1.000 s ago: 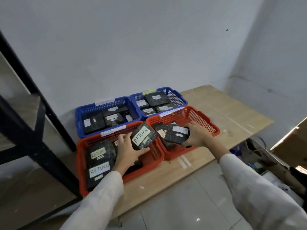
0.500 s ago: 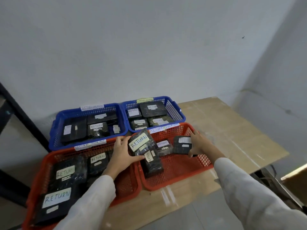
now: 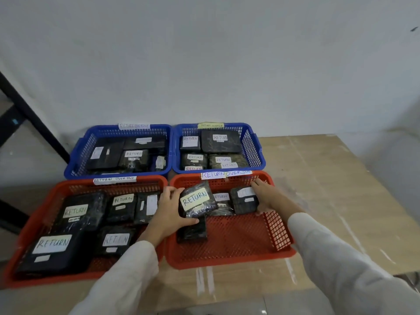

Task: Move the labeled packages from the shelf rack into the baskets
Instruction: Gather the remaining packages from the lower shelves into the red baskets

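Four baskets stand on a wooden table: two blue at the back, two red in front. My left hand (image 3: 167, 212) grips a black wrapped package with a yellow RETURN label (image 3: 197, 200) inside the right red basket (image 3: 229, 258). My right hand (image 3: 267, 196) holds a second black package with a white label (image 3: 244, 200) low in the same basket, near its back right corner. Between them lies another labeled package (image 3: 220, 202), and one more (image 3: 192, 231) lies under the left-hand one.
The left red basket (image 3: 29, 226) holds several RETURN packages. The left blue basket (image 3: 77, 153) and right blue basket (image 3: 256, 146) are also filled. A black shelf rack frame (image 3: 29, 114) stands at the left. Bare wooden tabletop (image 3: 329, 189) extends to the right.
Both hands have come down into the right red basket with their packages. The camera has moved closer and turned right, so the rack has slid out at the left.
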